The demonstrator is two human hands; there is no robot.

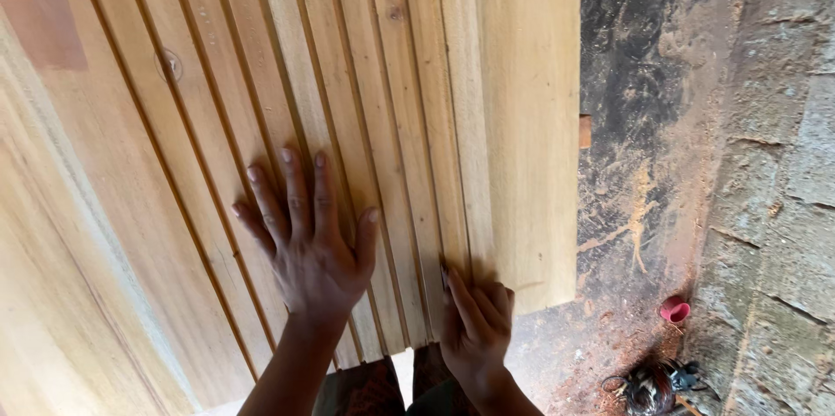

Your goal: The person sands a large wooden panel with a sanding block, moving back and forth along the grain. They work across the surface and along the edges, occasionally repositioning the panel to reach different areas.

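Head view: our hands on grooved wooden slats.
Left hand (309,246) lies flat, fingers spread, on the slats (348,120); right hand (474,325) presses fingertips against a slat's lower end.

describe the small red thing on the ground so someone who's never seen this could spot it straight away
Start from the big pale grooved wooden panel that both hands press on, then look past its right edge down to the dark, sawdust-strewn floor. Near the foot of the grey block wall lies a small red cup-shaped plastic piece. It is the only bright red thing there, just above a dark tangled object.
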